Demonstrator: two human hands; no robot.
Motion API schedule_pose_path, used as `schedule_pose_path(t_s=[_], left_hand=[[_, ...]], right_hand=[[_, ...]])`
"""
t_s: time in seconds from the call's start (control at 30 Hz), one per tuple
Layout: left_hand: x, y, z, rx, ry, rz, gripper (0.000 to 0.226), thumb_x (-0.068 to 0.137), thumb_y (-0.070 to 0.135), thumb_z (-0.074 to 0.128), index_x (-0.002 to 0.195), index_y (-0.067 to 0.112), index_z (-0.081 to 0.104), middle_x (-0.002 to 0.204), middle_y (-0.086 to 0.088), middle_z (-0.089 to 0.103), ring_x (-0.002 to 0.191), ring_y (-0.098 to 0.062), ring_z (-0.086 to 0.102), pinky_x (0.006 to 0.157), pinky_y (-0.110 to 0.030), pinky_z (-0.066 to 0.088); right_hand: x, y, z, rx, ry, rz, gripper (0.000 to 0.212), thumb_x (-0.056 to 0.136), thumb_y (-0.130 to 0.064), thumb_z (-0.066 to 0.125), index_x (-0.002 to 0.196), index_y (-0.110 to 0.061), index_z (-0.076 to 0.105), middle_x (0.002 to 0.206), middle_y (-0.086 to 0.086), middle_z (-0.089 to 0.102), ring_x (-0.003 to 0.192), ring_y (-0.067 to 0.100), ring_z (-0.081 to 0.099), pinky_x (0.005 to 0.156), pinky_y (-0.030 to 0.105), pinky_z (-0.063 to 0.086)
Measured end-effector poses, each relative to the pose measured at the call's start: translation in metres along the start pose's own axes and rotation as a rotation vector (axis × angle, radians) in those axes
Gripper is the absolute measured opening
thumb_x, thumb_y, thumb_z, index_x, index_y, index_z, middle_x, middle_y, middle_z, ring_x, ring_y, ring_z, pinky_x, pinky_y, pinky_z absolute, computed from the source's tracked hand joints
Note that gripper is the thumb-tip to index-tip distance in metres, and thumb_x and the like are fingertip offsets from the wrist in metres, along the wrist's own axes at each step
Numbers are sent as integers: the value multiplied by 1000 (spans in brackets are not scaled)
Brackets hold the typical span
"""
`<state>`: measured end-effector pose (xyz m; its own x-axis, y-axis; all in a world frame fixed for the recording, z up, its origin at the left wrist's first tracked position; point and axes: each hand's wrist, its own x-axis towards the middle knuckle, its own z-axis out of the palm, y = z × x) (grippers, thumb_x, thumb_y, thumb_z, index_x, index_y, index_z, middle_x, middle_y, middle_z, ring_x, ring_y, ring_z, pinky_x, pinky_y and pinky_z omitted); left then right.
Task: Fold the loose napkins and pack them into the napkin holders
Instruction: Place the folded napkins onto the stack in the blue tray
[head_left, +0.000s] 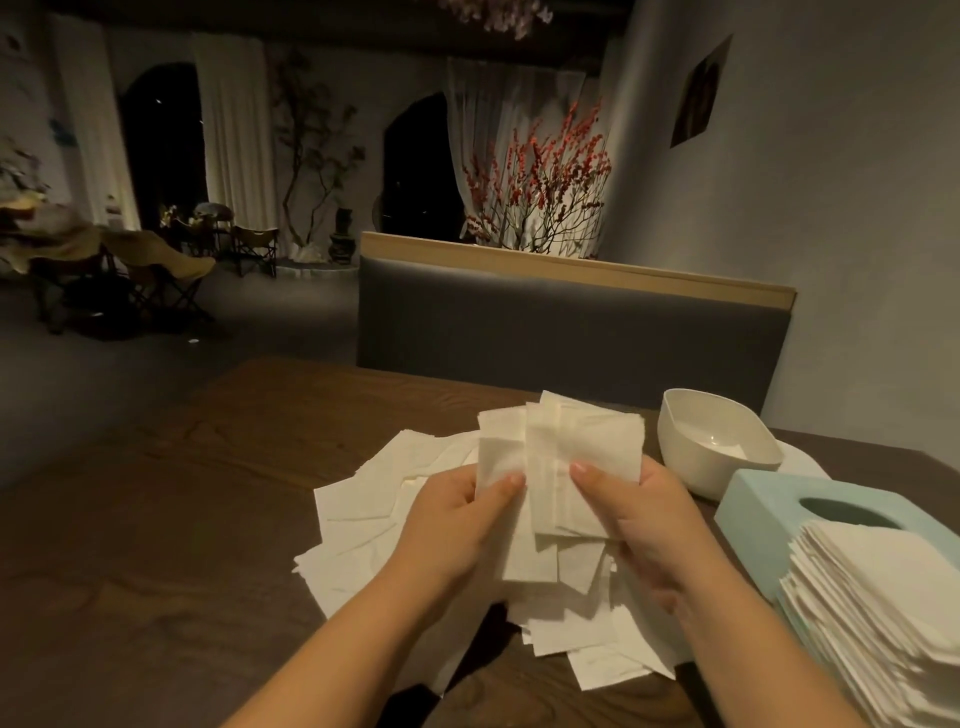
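Both hands hold a small bundle of white paper napkins (558, 457) raised above the dark wooden table (182, 493). The left hand (457, 525) pinches the bundle's left portion, thumb on the near face. The right hand (639, 519) pinches the right portion, thumb likewise on the near face. The other fingers of both hands lie behind the paper and cannot be seen. This two-sided grip probably serves to square the sheets or set a fold line between the thumbs.

A loose spread of unfolded white napkins (363, 519) lies on the table directly beneath the hands, within reach as the supply. To the right stands a pale blue box-shaped napkin holder (753, 514) with an oval top opening. A tall stack of folded white napkins (872, 613) rests against its near side, probably staged for packing. Behind the holder sits a white rounded bowl-shaped container (711, 447), tilted toward the camera.

The stack hides the holder's near portion, and the frame edge cuts off both. What lies inside the white container is hard to make out. How many sheets the bundle holds cannot be told.
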<state>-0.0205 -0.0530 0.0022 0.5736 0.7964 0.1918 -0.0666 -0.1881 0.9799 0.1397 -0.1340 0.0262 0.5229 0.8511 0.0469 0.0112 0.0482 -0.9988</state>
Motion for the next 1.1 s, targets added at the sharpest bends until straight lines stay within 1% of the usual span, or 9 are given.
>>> schedule_pose_path(t_s=[0.17,0.33,0.43,0.5,0.7,0.8,0.93,1.0,1.1], left_hand=[[1,0,0,-45,99,-48,49,94,49,58,91,4,76,89,-10,77,88,-30,73,91,-57,55],[2,1,1,-222,99,-118,25,97,35,60,109,17,73,102,-4,77,97,-24,74,91,-51,58],[2,1,0,-312,108,-155,17,97,24,63,104,13,74,94,-6,78,84,-21,76,69,-36,61],[1,1,0,-394,115,-190,15,96,17,64,103,7,73,91,-11,78,80,-25,76,60,-32,59],[3,-1,2,-447,165,-213,22,91,25,72,110,14,71,97,-11,78,88,-31,76,79,-50,61],[6,-1,4,-464,156,-283,33,95,42,63,119,19,68,105,-12,76,97,-36,73,91,-60,55],[7,-3,8,-540,118,-394,31,104,40,49,118,19,65,101,-13,77,92,-35,75,90,-57,56],[5,0,9,-557,80,-417,27,105,38,48,112,19,66,93,-12,78,84,-32,76,82,-50,60],[5,0,8,-576,69,-476,23,103,37,51,112,20,64,96,-15,77,94,-37,74,92,-57,55]], right_hand=[[-3,2,4,23,16,43,19,90,-18,67,109,-16,69,93,6,77,85,25,75,78,46,60],[-6,1,4,-9,-35,62,20,89,-18,68,109,-19,68,94,4,77,89,24,74,81,46,59],[-9,1,6,-21,-65,67,18,90,-20,67,108,-21,67,95,2,77,90,22,74,83,45,59],[-10,2,8,-18,-82,82,19,91,-23,65,110,-19,68,97,3,77,92,22,74,87,48,58],[-12,6,14,18,-89,119,16,95,-20,63,107,-13,70,93,7,78,85,22,75,67,35,60],[-8,8,15,23,-45,122,19,93,-22,65,107,-11,69,92,7,77,85,24,75,71,39,60],[-3,10,12,1,38,127,16,94,-32,63,106,-21,67,90,2,78,88,25,74,81,47,59],[-3,11,11,-21,57,102,13,95,-30,63,106,-24,66,89,0,77,86,23,74,73,42,61],[-2,13,13,-48,61,59,7,96,-25,63,100,-22,68,81,-2,76,76,17,73,56,31,57]])
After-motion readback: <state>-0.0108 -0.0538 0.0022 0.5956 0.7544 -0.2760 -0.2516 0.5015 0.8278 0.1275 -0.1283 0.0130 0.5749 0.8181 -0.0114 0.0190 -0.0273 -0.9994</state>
